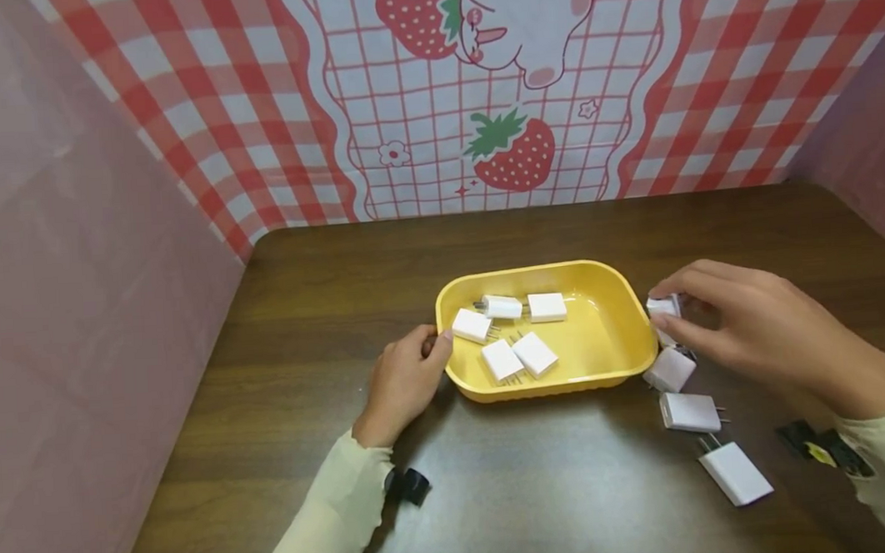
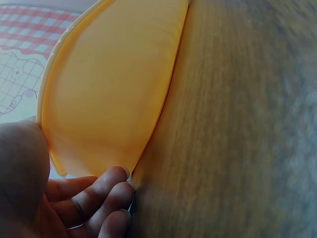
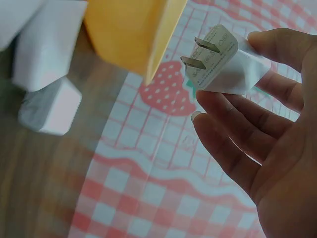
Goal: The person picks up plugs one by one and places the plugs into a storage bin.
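A yellow plastic tray (image 1: 599,335) lies on the table with several white charger plugs (image 1: 535,353) inside, mostly toward its left half. My left hand (image 1: 406,383) grips the tray's left end, thumb at the rim and fingers curled against the outer wall (image 2: 109,89). Beside the tray's right end, my right hand (image 1: 760,322) pinches a white charger plug (image 3: 223,64) between thumb and fingers. Its two metal prongs point away from the palm in the right wrist view. Below that hand, more white chargers (image 1: 690,412) lie in a loose line on the table.
The brown wooden table (image 1: 499,491) ends at a checked strawberry-print backdrop (image 1: 254,111). A pink sheet (image 1: 75,287) hangs along the left side, and another pink surface (image 1: 870,120) stands at the right. Black straps sit at both sleeve cuffs.
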The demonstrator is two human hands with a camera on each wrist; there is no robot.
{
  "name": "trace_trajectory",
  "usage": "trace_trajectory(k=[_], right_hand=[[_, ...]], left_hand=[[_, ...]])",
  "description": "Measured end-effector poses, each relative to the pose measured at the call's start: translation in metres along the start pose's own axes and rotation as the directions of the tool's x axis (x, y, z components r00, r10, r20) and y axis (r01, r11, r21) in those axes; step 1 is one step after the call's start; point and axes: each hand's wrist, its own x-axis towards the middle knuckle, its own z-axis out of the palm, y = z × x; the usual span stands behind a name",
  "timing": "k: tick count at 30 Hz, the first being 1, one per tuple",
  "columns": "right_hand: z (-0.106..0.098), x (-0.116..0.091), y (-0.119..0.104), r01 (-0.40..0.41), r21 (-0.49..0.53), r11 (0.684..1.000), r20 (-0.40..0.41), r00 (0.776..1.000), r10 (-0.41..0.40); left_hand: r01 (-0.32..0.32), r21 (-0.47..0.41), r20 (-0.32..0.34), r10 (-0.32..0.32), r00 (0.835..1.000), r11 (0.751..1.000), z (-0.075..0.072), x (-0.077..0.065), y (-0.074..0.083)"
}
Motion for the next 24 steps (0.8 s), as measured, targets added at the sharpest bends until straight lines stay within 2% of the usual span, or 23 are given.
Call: trace_trajectory(k=[6, 10, 16, 24], right_hand=[[-0.002, 0.025, -0.018, 0.01, 0.035, 0.999, 0.14, 0.99, -0.015], [0.0, 0.04, -0.029, 0.052, 0.044, 0.998, 0.188, 0.98, -0.059], [0.005, 0.062, -0.042, 0.128, 0.063, 0.99, 0.244, 0.96, -0.139], [0.023, 0.085, -0.053, 0.282, 0.099, 0.954, 0.235, 0.925, -0.298]], left_hand=[[0.008, -0.001, 0.002, -0.008, 1.0, 1.0, 0.0, 0.0, -0.001], [0.013, -0.004, 0.011, -0.013, 1.0, 1.0, 0.0, 0.001, 0.0], [0.013, -0.003, 0.015, -0.013, 1.0, 1.0, -0.001, 0.001, 0.001], [-0.022, 0.009, -0.006, 0.022, 1.0, 1.0, -0.001, 0.001, -0.002]])
